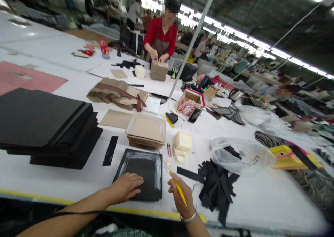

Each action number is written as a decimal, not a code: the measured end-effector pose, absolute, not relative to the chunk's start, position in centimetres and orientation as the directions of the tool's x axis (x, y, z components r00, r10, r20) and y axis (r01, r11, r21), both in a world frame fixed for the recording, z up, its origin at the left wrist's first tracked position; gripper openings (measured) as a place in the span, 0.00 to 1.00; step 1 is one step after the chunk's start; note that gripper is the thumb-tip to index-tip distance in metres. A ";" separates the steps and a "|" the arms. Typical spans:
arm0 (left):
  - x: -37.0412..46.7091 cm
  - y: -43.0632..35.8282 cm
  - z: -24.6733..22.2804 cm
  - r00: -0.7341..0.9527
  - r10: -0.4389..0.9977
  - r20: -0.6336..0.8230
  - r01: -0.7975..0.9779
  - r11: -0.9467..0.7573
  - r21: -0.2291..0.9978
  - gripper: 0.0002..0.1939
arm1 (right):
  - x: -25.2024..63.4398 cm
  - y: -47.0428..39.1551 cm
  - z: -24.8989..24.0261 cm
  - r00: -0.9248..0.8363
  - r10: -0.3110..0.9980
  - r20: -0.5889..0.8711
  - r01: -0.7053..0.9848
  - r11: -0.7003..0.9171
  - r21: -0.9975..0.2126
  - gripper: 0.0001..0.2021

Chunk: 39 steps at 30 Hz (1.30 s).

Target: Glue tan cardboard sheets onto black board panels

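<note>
Left hand [125,187] lies flat, palm down, on the near left corner of a black panel [142,171], pinning it to the white table [78,174] close to the near edge. The panel has whitish streaks brushed along its top and right sides. Right hand [181,195] sits just right of the panel, fingers closed round a yellow brush [179,190], though I can't make out the tip. Behind the panel there's a stack of tan boards [146,131] and a cream tub [182,145], with small red snips [169,149] between them. Black strips [216,188] are piled to the right, a tall stack of black sheets [44,125] far left. A person in red [161,35] works at the far edge.
</note>
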<state>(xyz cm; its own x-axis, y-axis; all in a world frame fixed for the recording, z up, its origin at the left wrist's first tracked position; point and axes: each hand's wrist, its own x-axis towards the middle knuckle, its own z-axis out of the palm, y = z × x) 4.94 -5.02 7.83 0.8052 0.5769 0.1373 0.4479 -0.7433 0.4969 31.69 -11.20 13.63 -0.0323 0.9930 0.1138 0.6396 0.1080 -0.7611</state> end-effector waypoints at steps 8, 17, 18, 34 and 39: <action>2.7 11.6 12.6 -0.133 0.987 0.091 0.615 0.010 0.789 0.15 | 29.8 4.1 12.3 0.144 0.934 0.326 0.834 0.063 -0.549 0.14; 2.2 14.2 11.1 -0.110 0.986 -0.125 0.524 0.165 0.836 0.15 | 20.6 8.7 12.5 -0.264 0.934 0.240 0.937 0.308 -0.167 0.16; 2.1 14.1 11.2 -0.109 0.987 -0.120 0.535 0.159 0.830 0.14 | 20.1 8.9 12.5 -0.264 0.941 0.214 0.939 0.301 -0.167 0.15; 13.5 13.9 14.9 0.674 0.729 -0.116 0.738 -0.658 0.152 0.24 | 31.7 1.4 10.1 0.305 0.887 0.348 0.769 -0.014 -0.639 0.11; 13.2 15.9 15.8 0.733 0.650 -0.202 0.679 -0.717 0.158 0.19 | 32.6 -0.6 10.6 0.343 0.883 0.319 0.749 -0.053 -0.660 0.10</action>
